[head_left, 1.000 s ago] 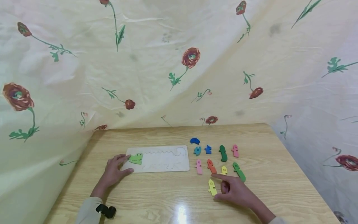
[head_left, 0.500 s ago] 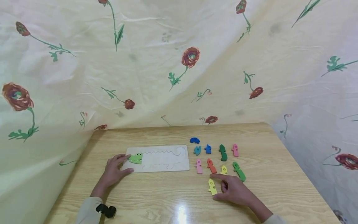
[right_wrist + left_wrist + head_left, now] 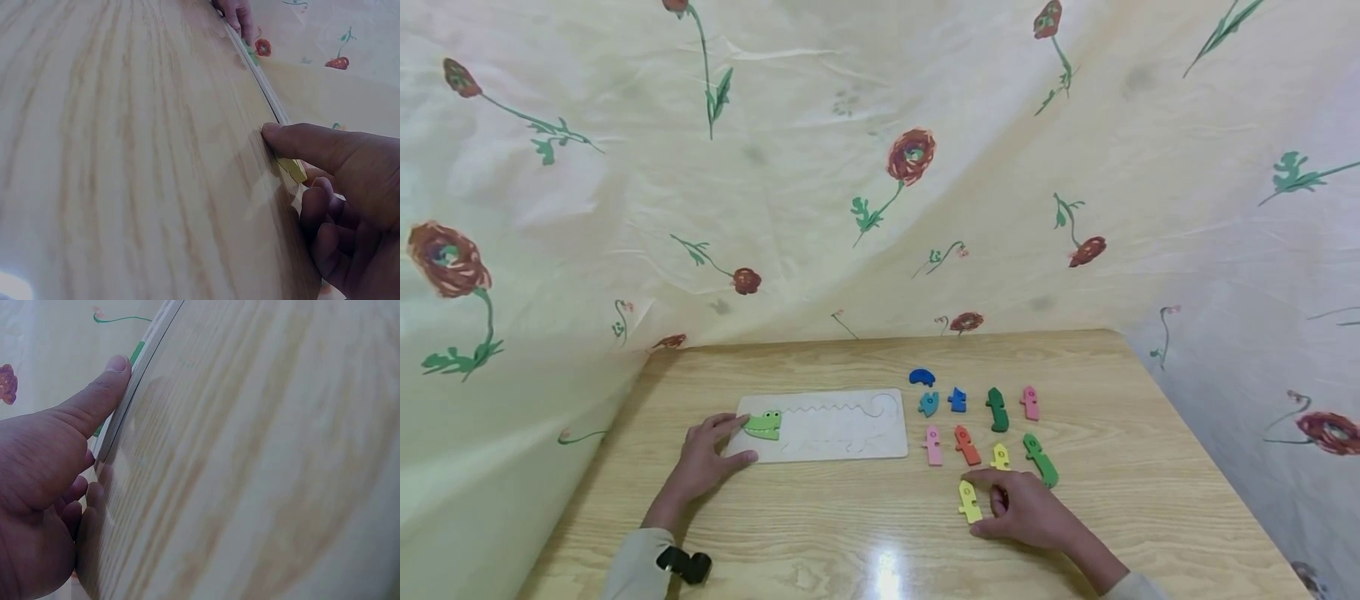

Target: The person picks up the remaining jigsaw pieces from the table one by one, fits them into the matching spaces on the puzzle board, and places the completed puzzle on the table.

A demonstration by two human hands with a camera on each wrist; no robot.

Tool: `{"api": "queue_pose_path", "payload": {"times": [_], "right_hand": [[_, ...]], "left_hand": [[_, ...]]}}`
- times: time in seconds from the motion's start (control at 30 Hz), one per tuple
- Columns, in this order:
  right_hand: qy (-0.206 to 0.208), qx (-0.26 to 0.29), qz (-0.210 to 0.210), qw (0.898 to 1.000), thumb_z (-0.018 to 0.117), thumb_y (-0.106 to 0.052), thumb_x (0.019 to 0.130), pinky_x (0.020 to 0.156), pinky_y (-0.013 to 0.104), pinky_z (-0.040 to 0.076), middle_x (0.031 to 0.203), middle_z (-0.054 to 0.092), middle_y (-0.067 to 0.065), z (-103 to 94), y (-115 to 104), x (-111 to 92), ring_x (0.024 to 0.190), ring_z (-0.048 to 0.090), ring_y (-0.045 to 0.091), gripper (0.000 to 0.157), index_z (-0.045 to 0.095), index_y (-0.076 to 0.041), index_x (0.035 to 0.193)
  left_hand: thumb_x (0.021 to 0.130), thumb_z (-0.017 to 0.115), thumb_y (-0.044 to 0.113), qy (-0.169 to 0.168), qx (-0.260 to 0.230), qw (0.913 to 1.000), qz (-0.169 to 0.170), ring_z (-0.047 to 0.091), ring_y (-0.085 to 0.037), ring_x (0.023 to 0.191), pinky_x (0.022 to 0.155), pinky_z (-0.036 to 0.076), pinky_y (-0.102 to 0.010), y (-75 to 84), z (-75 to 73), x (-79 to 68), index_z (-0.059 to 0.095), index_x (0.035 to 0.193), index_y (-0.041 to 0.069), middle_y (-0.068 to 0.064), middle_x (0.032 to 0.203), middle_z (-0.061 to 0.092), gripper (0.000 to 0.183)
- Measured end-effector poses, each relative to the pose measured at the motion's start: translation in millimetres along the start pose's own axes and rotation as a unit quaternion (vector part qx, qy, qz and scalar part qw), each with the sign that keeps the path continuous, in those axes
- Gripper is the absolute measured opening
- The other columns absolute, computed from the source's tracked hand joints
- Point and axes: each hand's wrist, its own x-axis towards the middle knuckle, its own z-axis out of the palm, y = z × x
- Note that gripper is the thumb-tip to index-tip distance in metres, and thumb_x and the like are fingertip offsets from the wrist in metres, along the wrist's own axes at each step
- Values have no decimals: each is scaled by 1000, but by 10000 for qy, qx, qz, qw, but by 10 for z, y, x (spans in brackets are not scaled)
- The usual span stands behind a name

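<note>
A pale puzzle board (image 3: pixel 842 425) lies on the table with a green crocodile-head piece (image 3: pixel 764 426) at its left end. My left hand (image 3: pixel 703 454) holds the board's near left corner, index finger at the head piece and thumb (image 3: pixel 103 390) along the near edge. My right hand (image 3: pixel 1026 508) pinches a yellow puzzle piece (image 3: pixel 969 502) lengthwise, index finger at its pointed end and thumb at its near end. That piece (image 3: pixel 292 169) appears at the table surface in the right wrist view.
Several loose puzzle pieces lie right of the board: a red piece (image 3: pixel 967 445), a second yellow piece (image 3: pixel 1001 456) partly behind my right hand, a green piece (image 3: pixel 1041 460), a pink piece (image 3: pixel 933 446) and a blue piece (image 3: pixel 922 377). A flowered cloth (image 3: pixel 820 208) hangs behind the table.
My right index finger has drawn down from near the red piece onto the pointed end of the yellow piece, which it now pinches with the thumb. The left hand has not moved.
</note>
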Motion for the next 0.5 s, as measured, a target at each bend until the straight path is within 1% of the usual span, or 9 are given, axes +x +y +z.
{"api": "queue_pose_path", "payload": {"times": [0.2,0.33,0.5], "right_hand": [[103,116,64,9999,89,-40,77,55,21,40,73,56,-8,27,-20,-11,65,49,4,66,67,-13,133],[260,150,28,9995,91,-40,75,57,22,43,84,58,-6,48,-48,-25,70,50,6,66,67,-10,128],[456,158,-64,9988,92,-40,74,57,23,47,95,60,-3,57,-100,-49,70,53,7,66,67,-10,126]], "left_hand": [[84,82,44,24,4,10000,50,32,-46,135,105,32,-69,-25,4,5,54,149,11,-24,155,40,78],[84,82,46,13,-9,10000,36,32,-46,135,105,32,-69,-33,6,9,54,149,12,-24,155,40,78],[84,81,48,1,-35,10000,-3,31,-46,136,106,31,-69,-43,17,14,54,149,13,-23,155,40,79]]}}
